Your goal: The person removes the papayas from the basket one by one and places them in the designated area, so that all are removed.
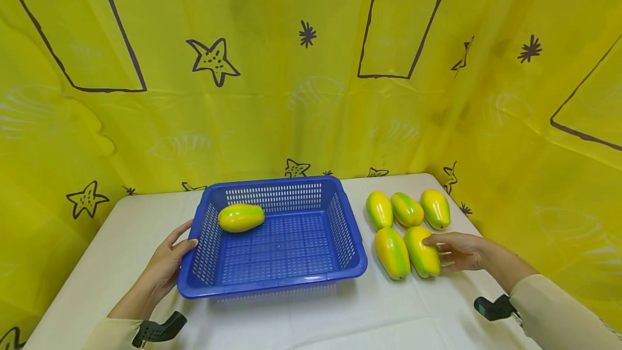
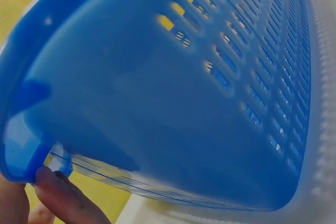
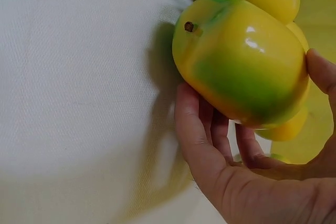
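Observation:
A blue plastic basket (image 1: 277, 280) with slotted walls stands on the table, one yellow-green papaya (image 1: 241, 217) lying inside near its left wall. My left hand (image 1: 162, 258) grips the basket's left rim, thumb over the edge; in the left wrist view the fingers (image 2: 65, 195) pinch that rim beside the blue wall (image 2: 131, 93). To the basket's right, my right hand (image 1: 461, 251) holds the near right papaya (image 1: 421, 253) of a group. The right wrist view shows this papaya (image 3: 241, 61) between the thumb (image 3: 321, 72) and curled fingers; part of the fingers is hidden behind it.
Beside the held papaya lies another papaya (image 1: 392, 253), with three more behind: left (image 1: 379, 210), middle (image 1: 407, 209) and right (image 1: 435, 209). A white cloth covers the table (image 1: 350, 323). Yellow patterned curtains (image 1: 272, 118) hang behind and at the sides.

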`<control>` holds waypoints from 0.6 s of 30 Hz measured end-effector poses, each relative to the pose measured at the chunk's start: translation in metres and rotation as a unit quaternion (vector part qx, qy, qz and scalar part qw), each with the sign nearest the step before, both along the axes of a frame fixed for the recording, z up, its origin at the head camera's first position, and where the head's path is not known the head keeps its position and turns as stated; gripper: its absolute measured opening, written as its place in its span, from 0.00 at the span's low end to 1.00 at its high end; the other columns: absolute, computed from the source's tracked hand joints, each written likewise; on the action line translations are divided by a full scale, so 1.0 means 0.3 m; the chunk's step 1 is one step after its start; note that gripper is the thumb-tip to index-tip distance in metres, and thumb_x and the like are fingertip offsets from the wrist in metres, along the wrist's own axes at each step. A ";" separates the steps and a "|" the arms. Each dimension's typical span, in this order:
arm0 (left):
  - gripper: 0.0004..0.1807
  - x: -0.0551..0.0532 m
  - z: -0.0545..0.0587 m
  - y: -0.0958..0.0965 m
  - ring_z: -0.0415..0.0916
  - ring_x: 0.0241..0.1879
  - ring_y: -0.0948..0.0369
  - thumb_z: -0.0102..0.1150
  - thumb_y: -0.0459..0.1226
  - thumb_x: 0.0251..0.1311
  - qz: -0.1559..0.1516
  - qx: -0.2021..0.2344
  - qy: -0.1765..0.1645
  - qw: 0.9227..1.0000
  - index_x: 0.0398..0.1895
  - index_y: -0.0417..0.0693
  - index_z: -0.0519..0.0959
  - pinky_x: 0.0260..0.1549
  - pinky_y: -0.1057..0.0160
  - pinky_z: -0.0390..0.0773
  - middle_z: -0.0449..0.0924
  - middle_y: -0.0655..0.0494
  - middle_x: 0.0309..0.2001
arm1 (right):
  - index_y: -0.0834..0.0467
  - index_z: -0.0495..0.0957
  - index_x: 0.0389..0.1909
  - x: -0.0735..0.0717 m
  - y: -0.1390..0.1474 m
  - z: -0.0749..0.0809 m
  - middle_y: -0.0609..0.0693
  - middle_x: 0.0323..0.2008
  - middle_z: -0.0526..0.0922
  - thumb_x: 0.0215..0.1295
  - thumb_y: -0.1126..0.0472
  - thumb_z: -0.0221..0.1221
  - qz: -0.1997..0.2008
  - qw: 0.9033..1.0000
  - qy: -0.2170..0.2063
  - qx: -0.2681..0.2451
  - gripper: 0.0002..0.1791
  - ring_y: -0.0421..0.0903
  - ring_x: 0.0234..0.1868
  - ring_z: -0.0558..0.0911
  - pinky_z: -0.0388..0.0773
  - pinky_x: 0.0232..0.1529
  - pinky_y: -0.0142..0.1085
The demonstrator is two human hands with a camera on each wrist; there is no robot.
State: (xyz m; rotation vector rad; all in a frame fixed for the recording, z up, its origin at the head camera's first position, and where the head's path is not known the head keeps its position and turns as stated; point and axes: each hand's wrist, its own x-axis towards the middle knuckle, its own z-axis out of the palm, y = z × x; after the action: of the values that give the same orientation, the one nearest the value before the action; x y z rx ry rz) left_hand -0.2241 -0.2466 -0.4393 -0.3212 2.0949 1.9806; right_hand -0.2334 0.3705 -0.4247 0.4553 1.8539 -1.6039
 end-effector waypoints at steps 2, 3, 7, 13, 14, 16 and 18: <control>0.39 0.001 -0.001 0.000 0.81 0.43 0.61 0.49 0.39 0.72 -0.001 -0.001 0.003 1.000 0.80 0.58 0.43 0.44 0.53 0.85 0.67 0.38 0.65 | 0.69 0.37 0.69 -0.002 -0.001 -0.002 0.74 0.69 0.44 0.69 0.53 0.55 0.000 1.000 0.000 0.001 0.44 0.60 0.58 0.69 0.78 0.57 0.54; 0.39 0.001 -0.002 0.000 0.81 0.43 0.61 0.49 0.39 0.71 -0.002 -0.002 0.004 1.000 0.80 0.58 0.43 0.44 0.53 0.85 0.68 0.39 0.64 | 0.69 0.37 0.69 -0.003 -0.002 -0.002 0.74 0.69 0.44 0.69 0.53 0.55 0.000 1.000 0.000 0.002 0.44 0.61 0.58 0.69 0.78 0.57 0.54; 0.39 0.001 0.001 0.002 0.82 0.43 0.61 0.49 0.38 0.71 -0.001 0.005 0.009 1.000 0.80 0.56 0.43 0.44 0.53 0.85 0.73 0.47 0.58 | 0.70 0.39 0.69 -0.004 -0.004 0.001 0.75 0.69 0.44 0.68 0.52 0.56 -0.004 1.000 0.000 0.015 0.45 0.60 0.57 0.70 0.78 0.56 0.54; 0.39 0.002 0.003 0.002 0.82 0.43 0.61 0.48 0.37 0.71 0.000 0.018 0.010 1.000 0.80 0.55 0.43 0.44 0.53 0.85 0.75 0.51 0.55 | 0.70 0.41 0.69 -0.008 -0.009 0.003 0.76 0.68 0.46 0.68 0.52 0.56 -0.010 0.999 -0.007 0.030 0.44 0.59 0.55 0.71 0.79 0.55 0.53; 0.39 0.002 0.003 0.002 0.82 0.43 0.61 0.48 0.37 0.71 0.001 0.017 0.010 1.000 0.80 0.55 0.43 0.44 0.53 0.85 0.75 0.51 0.55 | 0.70 0.42 0.69 -0.008 -0.010 0.004 0.76 0.68 0.46 0.68 0.52 0.56 -0.011 0.999 -0.008 0.030 0.43 0.59 0.55 0.71 0.79 0.55 0.53; 0.39 0.002 0.003 0.002 0.82 0.43 0.61 0.48 0.37 0.71 0.001 0.017 0.009 1.000 0.80 0.55 0.43 0.44 0.54 0.85 0.75 0.50 0.55 | 0.70 0.44 0.68 -0.008 -0.011 0.007 0.75 0.67 0.47 0.69 0.52 0.56 -0.012 0.999 -0.010 0.029 0.42 0.59 0.55 0.71 0.79 0.55 0.53; 0.39 0.002 0.003 0.001 0.82 0.43 0.61 0.48 0.37 0.71 0.001 0.015 0.008 1.000 0.80 0.56 0.43 0.44 0.54 0.85 0.74 0.50 0.56 | 0.69 0.45 0.67 -0.007 -0.013 0.009 0.75 0.67 0.47 0.69 0.52 0.56 -0.013 0.999 -0.011 0.029 0.40 0.58 0.54 0.71 0.79 0.54 0.53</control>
State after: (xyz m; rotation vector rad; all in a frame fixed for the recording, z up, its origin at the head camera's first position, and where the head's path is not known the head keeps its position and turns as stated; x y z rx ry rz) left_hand -0.2234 -0.2463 -0.4384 -0.3014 2.0733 2.0203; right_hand -0.2356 0.3666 -0.4219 0.5216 1.8881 -1.5590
